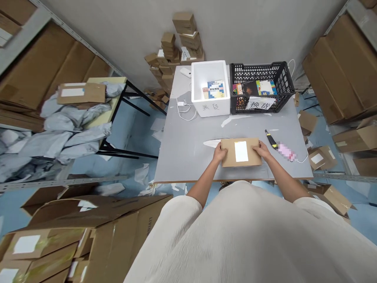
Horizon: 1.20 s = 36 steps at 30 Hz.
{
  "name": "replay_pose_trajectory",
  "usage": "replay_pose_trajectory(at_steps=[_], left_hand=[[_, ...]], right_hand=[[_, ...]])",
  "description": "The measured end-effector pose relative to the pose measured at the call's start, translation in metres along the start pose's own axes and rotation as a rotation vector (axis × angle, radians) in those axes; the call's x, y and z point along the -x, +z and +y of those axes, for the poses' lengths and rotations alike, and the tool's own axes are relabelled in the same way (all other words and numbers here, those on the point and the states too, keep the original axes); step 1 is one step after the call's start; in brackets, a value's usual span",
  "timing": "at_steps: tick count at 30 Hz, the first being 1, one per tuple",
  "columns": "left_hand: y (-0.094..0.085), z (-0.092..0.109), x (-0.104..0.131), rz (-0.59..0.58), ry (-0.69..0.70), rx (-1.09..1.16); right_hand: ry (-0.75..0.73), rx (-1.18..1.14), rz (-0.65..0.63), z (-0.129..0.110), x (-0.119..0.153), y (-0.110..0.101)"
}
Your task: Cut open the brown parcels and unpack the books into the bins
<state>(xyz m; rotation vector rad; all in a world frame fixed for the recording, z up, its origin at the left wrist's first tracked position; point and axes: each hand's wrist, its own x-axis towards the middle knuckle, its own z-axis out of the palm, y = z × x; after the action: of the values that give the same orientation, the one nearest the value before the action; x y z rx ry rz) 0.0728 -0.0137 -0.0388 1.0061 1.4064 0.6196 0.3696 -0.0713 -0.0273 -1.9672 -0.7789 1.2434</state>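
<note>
A flat brown cardboard parcel (231, 157) with a white label (241, 151) on top lies near the front edge of the grey table (182, 153). My left hand (219, 153) grips its left end, thumb on top. At the opposite end my right hand (261, 150) holds it the same way, fingers hidden beneath or behind the edge. To the right of the parcel are a black and yellow cutter (271, 139) and a blurred pink item (286, 152).
Behind the parcel stand a white bin (213, 108) and a black crate (262, 106), both with books inside. Grey bags (85, 114) cover a side table at left. Cardboard boxes (123, 236) fill the lower left, and more boxes (324, 157) are at right.
</note>
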Motion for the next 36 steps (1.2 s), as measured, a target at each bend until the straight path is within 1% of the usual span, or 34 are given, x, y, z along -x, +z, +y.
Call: replay_pose_trajectory(at_steps=[4, 7, 9, 12, 14, 16, 18, 21, 23, 26, 27, 29, 30, 32, 34, 36], left_hand=[[0.002, 0.012, 0.003, 0.061, 0.016, 0.006], [0.003, 0.025, 0.003, 0.107, 0.054, 0.015], [0.004, 0.032, 0.002, 0.153, 0.085, 0.005], [0.005, 0.038, 0.0, 0.19, 0.113, 0.002], [0.006, 0.035, 0.0, 0.198, 0.137, 0.004], [0.008, 0.027, -0.001, 0.211, 0.15, -0.011], [0.009, 0.017, -0.001, 0.217, 0.142, -0.047], [0.008, 0.004, 0.0, 0.203, 0.121, -0.118], [0.006, 0.0, 0.001, 0.173, 0.108, -0.151], [0.004, 0.002, 0.007, 0.163, 0.117, -0.205], [0.005, 0.003, 0.01, 0.183, 0.154, -0.243], [0.008, 0.007, 0.017, 0.213, 0.292, -0.364], [0.011, 0.009, 0.021, 0.203, 0.375, -0.437], [0.016, 0.012, 0.028, 0.126, 0.507, -0.569], [0.02, 0.013, 0.034, 0.053, 0.562, -0.644], [0.021, 0.014, 0.037, 0.046, 0.571, -0.674]], right_hand=[[-0.023, -0.054, 0.056, -0.009, 0.003, -0.003], [-0.108, -0.063, 0.099, -0.017, 0.004, -0.006], [-0.155, -0.063, 0.15, -0.022, 0.003, -0.008], [-0.163, -0.08, 0.255, -0.027, 0.002, -0.01], [-0.161, -0.076, 0.311, -0.026, 0.0, -0.01], [-0.168, -0.038, 0.337, -0.021, -0.002, -0.01], [-0.152, 0.022, 0.331, -0.013, -0.003, -0.011], [-0.07, 0.059, 0.292, 0.0, -0.002, -0.012], [-0.059, 0.044, 0.273, 0.007, 0.0, -0.013], [-0.105, 0.02, 0.268, 0.013, 0.002, -0.013], [-0.111, 0.012, 0.269, 0.014, 0.002, -0.012], [-0.107, 0.001, 0.274, 0.016, 0.002, -0.011], [-0.104, 0.0, 0.279, 0.017, 0.003, -0.011], [-0.106, -0.002, 0.284, 0.017, 0.005, -0.01], [-0.126, -0.003, 0.278, 0.016, 0.009, -0.009], [-0.157, -0.002, 0.264, 0.013, 0.014, -0.009]])
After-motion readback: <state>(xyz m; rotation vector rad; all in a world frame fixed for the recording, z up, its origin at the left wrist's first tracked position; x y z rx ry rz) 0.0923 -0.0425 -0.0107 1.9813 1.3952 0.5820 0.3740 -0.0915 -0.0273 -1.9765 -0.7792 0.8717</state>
